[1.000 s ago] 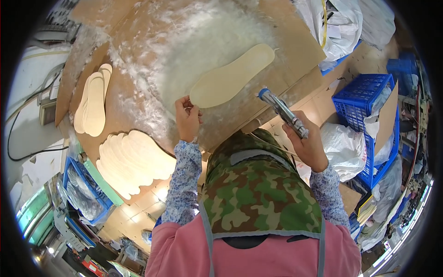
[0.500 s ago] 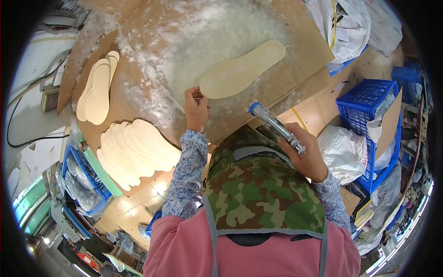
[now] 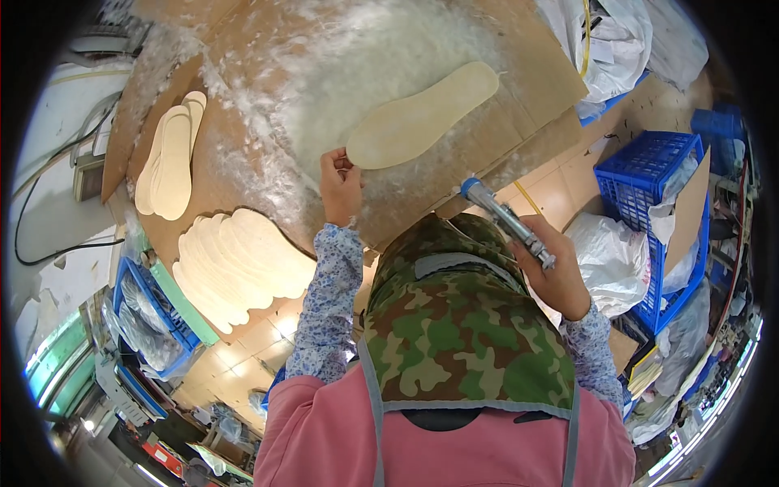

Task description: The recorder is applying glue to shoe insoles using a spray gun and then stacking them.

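The person's left hand (image 3: 341, 183) reaches far out, its fingers bent and pinching the near heel end of a flat, pale cream shoe insole (image 3: 422, 120). The insole lies on a brown cardboard sheet (image 3: 535, 73) that is covered in white, fluffy, stringy glue. The right hand (image 3: 560, 276) is raised nearer the body, fingers wrapped tight around a shiny metal glue gun (image 3: 507, 221) that points up toward the insole. On the left, more cream insoles (image 3: 235, 264) lie fanned out in a stack. A blue plastic crate (image 3: 649, 174) sits on the right.
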Demonstrator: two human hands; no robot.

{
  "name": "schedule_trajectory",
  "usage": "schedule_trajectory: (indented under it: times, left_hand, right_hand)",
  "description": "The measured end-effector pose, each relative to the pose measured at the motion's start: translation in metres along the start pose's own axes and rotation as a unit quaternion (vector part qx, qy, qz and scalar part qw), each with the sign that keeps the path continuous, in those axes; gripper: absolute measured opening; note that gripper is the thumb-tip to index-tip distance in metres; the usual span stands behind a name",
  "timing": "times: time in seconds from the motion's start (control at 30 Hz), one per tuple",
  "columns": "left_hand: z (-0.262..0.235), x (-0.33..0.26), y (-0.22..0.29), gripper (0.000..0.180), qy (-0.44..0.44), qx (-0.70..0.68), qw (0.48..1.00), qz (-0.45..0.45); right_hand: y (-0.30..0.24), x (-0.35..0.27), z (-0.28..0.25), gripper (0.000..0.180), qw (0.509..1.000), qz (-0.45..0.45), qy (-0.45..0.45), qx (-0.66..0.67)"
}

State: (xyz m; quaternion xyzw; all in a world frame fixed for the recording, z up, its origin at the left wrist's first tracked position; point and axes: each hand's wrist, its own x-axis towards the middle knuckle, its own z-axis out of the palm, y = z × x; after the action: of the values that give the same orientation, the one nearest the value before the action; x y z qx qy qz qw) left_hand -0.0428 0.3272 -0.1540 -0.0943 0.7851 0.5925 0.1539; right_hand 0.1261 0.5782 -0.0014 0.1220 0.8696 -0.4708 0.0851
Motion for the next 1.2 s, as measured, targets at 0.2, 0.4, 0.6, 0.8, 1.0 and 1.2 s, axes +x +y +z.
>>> schedule_trajectory:
  times: [0.2, 0.4, 0.6, 0.8, 1.0, 1.2]
  left_hand:
    - [0.001, 0.000, 0.004, 0.028, 0.000, 0.010, 1.000, -0.009]
    - [0.002, -0.002, 0.005, 0.028, 0.009, 0.002, 1.000, -0.013]
    - [0.005, -0.002, 0.006, 0.027, 0.016, 0.003, 1.000, -0.013]
    - [0.005, -0.004, 0.008, 0.027, 0.026, 0.011, 0.999, -0.015]
    - [0.008, -0.005, 0.011, 0.027, 0.037, 0.011, 0.999, -0.017]
    - [0.009, -0.003, 0.006, 0.028, 0.040, 0.007, 0.999, -0.005]
  right_hand:
    - [-0.002, 0.006, -0.015, 0.023, 0.999, 0.029, 0.025, -0.008]
    - [0.005, 0.011, -0.025, 0.019, 0.997, 0.056, 0.056, 0.014]
    - [0.013, 0.016, -0.034, 0.017, 0.995, 0.012, 0.101, 0.002]
    - [0.005, 0.019, -0.033, 0.017, 0.996, 0.043, 0.070, 0.025]
    - [0.011, 0.025, -0.015, 0.022, 0.997, -0.072, 0.001, -0.004]
    - [0.012, 0.030, -0.017, 0.029, 0.997, -0.067, -0.028, 0.018]
